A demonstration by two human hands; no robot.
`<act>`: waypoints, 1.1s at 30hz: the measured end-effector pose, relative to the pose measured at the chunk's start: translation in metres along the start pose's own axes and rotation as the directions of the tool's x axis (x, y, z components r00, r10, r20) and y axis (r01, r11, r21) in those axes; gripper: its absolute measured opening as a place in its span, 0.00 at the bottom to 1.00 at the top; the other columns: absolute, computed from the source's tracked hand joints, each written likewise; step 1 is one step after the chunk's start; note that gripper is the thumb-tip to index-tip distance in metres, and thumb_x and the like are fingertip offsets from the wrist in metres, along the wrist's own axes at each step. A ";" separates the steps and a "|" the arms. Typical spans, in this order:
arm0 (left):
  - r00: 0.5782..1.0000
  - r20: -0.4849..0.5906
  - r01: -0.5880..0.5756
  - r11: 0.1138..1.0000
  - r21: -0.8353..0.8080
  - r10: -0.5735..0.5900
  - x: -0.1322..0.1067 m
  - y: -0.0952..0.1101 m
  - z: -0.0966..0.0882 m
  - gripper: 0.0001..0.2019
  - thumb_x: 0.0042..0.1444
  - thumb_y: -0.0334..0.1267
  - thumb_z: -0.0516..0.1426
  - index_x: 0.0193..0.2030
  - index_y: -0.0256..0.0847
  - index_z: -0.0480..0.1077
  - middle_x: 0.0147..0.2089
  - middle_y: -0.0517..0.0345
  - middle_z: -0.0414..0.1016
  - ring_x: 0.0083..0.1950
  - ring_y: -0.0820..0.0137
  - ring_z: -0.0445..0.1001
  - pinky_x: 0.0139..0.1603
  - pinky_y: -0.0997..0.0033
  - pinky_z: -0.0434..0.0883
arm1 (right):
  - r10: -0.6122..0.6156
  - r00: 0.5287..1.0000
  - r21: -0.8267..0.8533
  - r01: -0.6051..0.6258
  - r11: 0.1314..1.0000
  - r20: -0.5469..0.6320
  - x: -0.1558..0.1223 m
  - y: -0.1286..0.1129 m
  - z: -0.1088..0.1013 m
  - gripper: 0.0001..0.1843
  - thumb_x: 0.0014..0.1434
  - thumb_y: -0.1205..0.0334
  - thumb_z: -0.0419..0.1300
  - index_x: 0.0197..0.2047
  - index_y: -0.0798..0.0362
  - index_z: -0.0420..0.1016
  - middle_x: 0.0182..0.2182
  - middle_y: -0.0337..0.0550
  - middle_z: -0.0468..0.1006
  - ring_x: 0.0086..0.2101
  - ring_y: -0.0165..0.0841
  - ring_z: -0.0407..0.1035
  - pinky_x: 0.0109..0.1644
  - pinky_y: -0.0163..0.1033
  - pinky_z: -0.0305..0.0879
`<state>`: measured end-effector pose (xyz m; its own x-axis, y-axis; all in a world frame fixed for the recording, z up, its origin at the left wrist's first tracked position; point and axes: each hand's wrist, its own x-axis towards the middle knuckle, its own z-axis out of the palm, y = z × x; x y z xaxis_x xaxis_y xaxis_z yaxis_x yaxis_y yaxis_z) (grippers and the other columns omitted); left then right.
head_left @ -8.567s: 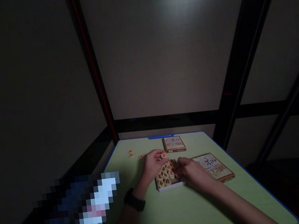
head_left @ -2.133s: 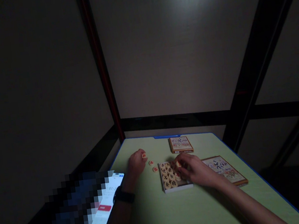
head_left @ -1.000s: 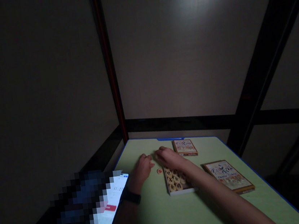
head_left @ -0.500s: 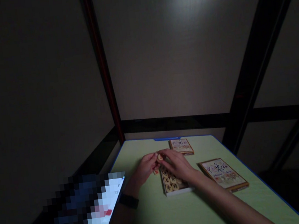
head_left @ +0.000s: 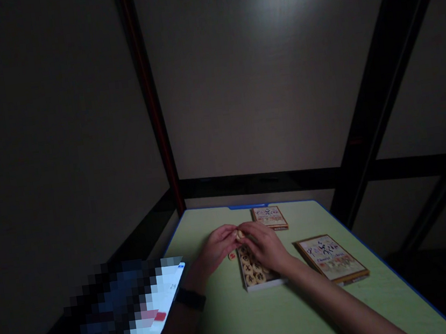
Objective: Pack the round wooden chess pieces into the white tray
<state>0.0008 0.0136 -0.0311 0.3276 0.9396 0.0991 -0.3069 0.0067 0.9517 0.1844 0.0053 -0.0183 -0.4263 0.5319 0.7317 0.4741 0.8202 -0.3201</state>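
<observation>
Both the left hand (head_left: 218, 248) and right hand (head_left: 266, 245) pinch a game piece (head_left: 240, 235) at the frame's lower center, near an open box (head_left: 265, 285) of other pieces (head_left: 250, 279).

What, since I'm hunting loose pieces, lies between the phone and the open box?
In the head view: the black wristband nearest the phone, then green table, with one red-marked piece just left of the open box.
</observation>
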 end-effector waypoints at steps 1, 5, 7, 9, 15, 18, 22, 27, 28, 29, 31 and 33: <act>1.000 -0.003 0.004 1.000 -0.011 -0.004 -0.001 0.000 0.000 0.22 0.46 0.47 0.70 0.42 0.38 0.71 0.44 0.53 0.74 0.48 0.66 0.74 0.55 0.64 0.70 | -0.003 1.000 -0.016 0.004 1.000 0.012 0.000 0.000 0.001 0.12 0.69 0.60 0.52 0.49 0.53 0.74 0.43 0.52 0.80 0.43 0.40 0.74 0.49 0.45 0.71; 1.000 -0.010 -0.002 0.998 -0.069 0.001 -0.002 0.002 0.001 0.22 0.44 0.45 0.71 0.40 0.39 0.69 0.40 0.56 0.74 0.44 0.69 0.75 0.51 0.67 0.72 | -0.054 0.998 -0.052 0.056 0.997 0.038 -0.001 0.000 0.002 0.12 0.68 0.62 0.53 0.50 0.53 0.73 0.43 0.51 0.81 0.42 0.40 0.73 0.48 0.46 0.71; 1.000 0.005 -0.002 0.997 -0.082 0.002 -0.003 0.003 0.003 0.22 0.43 0.45 0.72 0.39 0.38 0.69 0.39 0.57 0.75 0.43 0.70 0.75 0.49 0.68 0.72 | -0.065 0.997 -0.044 0.066 0.997 0.042 -0.001 0.001 0.001 0.11 0.68 0.62 0.53 0.49 0.54 0.73 0.42 0.51 0.80 0.42 0.40 0.73 0.48 0.45 0.71; 1.000 0.012 0.008 0.998 -0.066 -0.007 -0.003 0.005 0.004 0.22 0.43 0.46 0.72 0.38 0.38 0.69 0.38 0.56 0.75 0.42 0.70 0.76 0.48 0.69 0.73 | -0.047 0.997 -0.034 0.050 0.998 0.066 0.000 0.000 -0.002 0.10 0.67 0.62 0.54 0.49 0.54 0.73 0.42 0.50 0.80 0.42 0.40 0.73 0.47 0.45 0.70; 0.969 -0.237 -0.012 0.969 0.247 0.073 0.006 0.008 -0.004 0.19 0.50 0.51 0.65 0.38 0.39 0.67 0.38 0.55 0.77 0.34 0.70 0.77 0.32 0.74 0.70 | 0.090 0.949 -0.075 -0.071 0.995 0.301 0.005 -0.006 -0.041 0.13 0.67 0.64 0.54 0.51 0.55 0.75 0.41 0.50 0.79 0.41 0.38 0.73 0.46 0.41 0.69; 0.915 -0.361 0.046 0.844 0.535 0.179 0.008 0.008 -0.017 0.10 0.58 0.45 0.57 0.36 0.40 0.67 0.35 0.57 0.77 0.32 0.71 0.75 0.28 0.76 0.66 | 0.138 0.860 -0.142 -0.077 0.987 0.492 -0.004 -0.012 -0.065 0.12 0.66 0.65 0.54 0.47 0.55 0.77 0.39 0.49 0.78 0.39 0.37 0.73 0.44 0.39 0.68; 0.894 -0.307 0.147 0.435 0.888 0.325 0.004 0.008 -0.030 0.07 0.61 0.36 0.53 0.33 0.41 0.69 0.32 0.58 0.77 0.35 0.70 0.75 0.37 0.73 0.67 | 0.137 0.755 -0.128 -0.070 0.989 0.641 -0.024 -0.019 -0.081 0.12 0.66 0.66 0.53 0.48 0.53 0.77 0.44 0.50 0.78 0.43 0.37 0.73 0.47 0.39 0.68; 0.936 -0.152 0.147 0.039 0.988 0.318 -0.001 0.006 -0.032 0.10 0.63 0.34 0.51 0.33 0.40 0.73 0.36 0.54 0.78 0.41 0.67 0.75 0.45 0.71 0.67 | 0.180 0.702 -0.187 -0.068 0.980 0.690 -0.038 -0.016 -0.079 0.17 0.66 0.67 0.52 0.55 0.53 0.75 0.51 0.53 0.76 0.48 0.40 0.73 0.52 0.41 0.67; 0.941 -0.140 0.145 0.008 0.989 0.308 -0.001 0.005 -0.031 0.10 0.63 0.34 0.51 0.34 0.40 0.73 0.36 0.53 0.78 0.42 0.67 0.75 0.46 0.71 0.67 | 0.181 0.697 -0.193 -0.062 0.979 0.694 -0.038 -0.014 -0.078 0.18 0.66 0.67 0.52 0.57 0.53 0.74 0.53 0.53 0.74 0.48 0.40 0.73 0.52 0.41 0.67; 0.945 -0.138 0.148 -0.012 0.989 0.298 -0.001 0.004 -0.031 0.11 0.63 0.34 0.51 0.34 0.40 0.74 0.37 0.52 0.78 0.43 0.66 0.75 0.46 0.70 0.67 | 0.178 0.692 -0.194 -0.057 0.979 0.700 -0.039 -0.012 -0.077 0.19 0.66 0.67 0.53 0.58 0.52 0.73 0.54 0.53 0.73 0.48 0.39 0.73 0.53 0.41 0.67; 0.949 -0.148 0.163 -0.031 0.986 0.278 -0.001 0.002 -0.031 0.11 0.63 0.34 0.51 0.35 0.39 0.74 0.37 0.51 0.77 0.43 0.66 0.75 0.47 0.69 0.68 | 0.168 0.687 -0.184 -0.052 0.982 0.707 -0.039 -0.008 -0.076 0.19 0.65 0.68 0.54 0.58 0.52 0.73 0.56 0.53 0.71 0.49 0.39 0.72 0.54 0.40 0.67; 0.951 -0.150 0.166 -0.038 0.985 0.271 0.000 0.000 -0.033 0.11 0.64 0.34 0.51 0.36 0.39 0.75 0.38 0.51 0.77 0.44 0.65 0.75 0.48 0.69 0.68 | 0.148 0.686 -0.151 -0.055 0.987 0.713 -0.038 -0.005 -0.075 0.18 0.63 0.70 0.55 0.55 0.53 0.74 0.57 0.53 0.70 0.49 0.38 0.71 0.55 0.40 0.66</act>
<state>-0.0288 0.0252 -0.0403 0.0946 0.9466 0.3083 0.9465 -0.1814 0.2667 0.2566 -0.0347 0.0007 -0.7713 0.6359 0.0258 0.6081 0.7483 -0.2652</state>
